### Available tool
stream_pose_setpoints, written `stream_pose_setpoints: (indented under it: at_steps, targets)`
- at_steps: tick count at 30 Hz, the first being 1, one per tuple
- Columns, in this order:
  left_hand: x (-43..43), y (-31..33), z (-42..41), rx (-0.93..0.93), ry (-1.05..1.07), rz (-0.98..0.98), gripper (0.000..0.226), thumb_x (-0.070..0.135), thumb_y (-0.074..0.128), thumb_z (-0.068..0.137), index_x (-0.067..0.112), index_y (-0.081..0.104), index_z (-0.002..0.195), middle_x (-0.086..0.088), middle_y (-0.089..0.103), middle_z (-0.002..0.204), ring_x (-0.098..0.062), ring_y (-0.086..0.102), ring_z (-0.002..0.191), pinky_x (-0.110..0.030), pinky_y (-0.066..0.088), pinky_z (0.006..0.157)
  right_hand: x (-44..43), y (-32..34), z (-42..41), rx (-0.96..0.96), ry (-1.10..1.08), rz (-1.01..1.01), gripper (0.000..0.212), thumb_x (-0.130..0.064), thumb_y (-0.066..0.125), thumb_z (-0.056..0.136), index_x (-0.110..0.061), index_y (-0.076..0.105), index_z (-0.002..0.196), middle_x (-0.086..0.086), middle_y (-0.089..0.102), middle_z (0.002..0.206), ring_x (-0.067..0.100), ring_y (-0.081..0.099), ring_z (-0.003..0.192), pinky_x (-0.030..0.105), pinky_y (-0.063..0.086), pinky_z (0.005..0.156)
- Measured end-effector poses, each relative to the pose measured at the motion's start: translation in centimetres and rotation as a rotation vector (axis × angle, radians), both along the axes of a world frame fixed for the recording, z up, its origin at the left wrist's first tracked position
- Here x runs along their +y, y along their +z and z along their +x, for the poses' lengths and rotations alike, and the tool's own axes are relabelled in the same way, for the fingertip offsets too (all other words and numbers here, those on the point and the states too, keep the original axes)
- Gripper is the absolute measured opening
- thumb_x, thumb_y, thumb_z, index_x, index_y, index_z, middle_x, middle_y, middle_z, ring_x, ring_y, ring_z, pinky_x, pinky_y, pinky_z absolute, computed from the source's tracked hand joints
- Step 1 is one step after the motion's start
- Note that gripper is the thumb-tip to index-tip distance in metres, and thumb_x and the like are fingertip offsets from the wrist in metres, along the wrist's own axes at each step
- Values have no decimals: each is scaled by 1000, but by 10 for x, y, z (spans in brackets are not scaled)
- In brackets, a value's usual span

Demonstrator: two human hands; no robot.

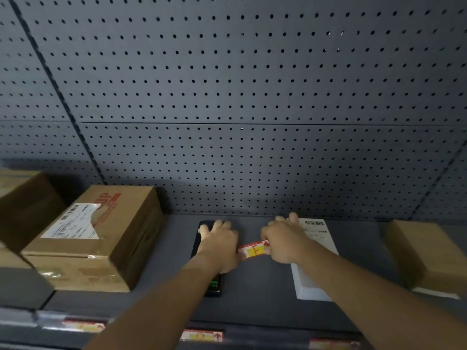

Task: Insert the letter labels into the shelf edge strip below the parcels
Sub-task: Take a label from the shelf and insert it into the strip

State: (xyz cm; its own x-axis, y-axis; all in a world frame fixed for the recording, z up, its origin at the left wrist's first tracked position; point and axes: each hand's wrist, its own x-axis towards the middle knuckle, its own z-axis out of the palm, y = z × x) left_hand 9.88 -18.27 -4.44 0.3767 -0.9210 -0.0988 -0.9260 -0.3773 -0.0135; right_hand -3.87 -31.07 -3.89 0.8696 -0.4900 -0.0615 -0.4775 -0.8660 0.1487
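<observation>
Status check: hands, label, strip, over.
Left hand flat on phone. Right hand pinching label on shelf. Strip holds three labels.

Two bare forearms, no sleeves in view. Left hand and right hand: no rings, watch, gloves.

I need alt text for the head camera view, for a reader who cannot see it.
Two bare hands reach onto a dark shelf; the right hand holds a red and yellow label, and the left hand rests on a black device. Cardboard boxes stand alongside, and labels sit in the edge strip below.
</observation>
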Motion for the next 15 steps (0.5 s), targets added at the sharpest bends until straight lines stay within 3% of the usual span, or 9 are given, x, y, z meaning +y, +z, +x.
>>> stream_pose_setpoints:
  at_steps: [8,15]
  targets:
    - [-8,1,-1,49,24,76,45,51,57,84,15,55,111,-6,41,119,-27,32,116,-58,23,102,-8,-1,9,59,-7,61,39,-47,65,83,-25,54,113,-4,54,112,20,43,108,44,24,89]
    - [-10,2,-1,187,56,-97,28,36,68,80,20,57,99,-1,59,103,-21,48,105,-41,33,94,-7,2,2,-90,-34,205,31,-40,71,82,-30,56,107,-6,61,105,16,46,98,37,25,83]
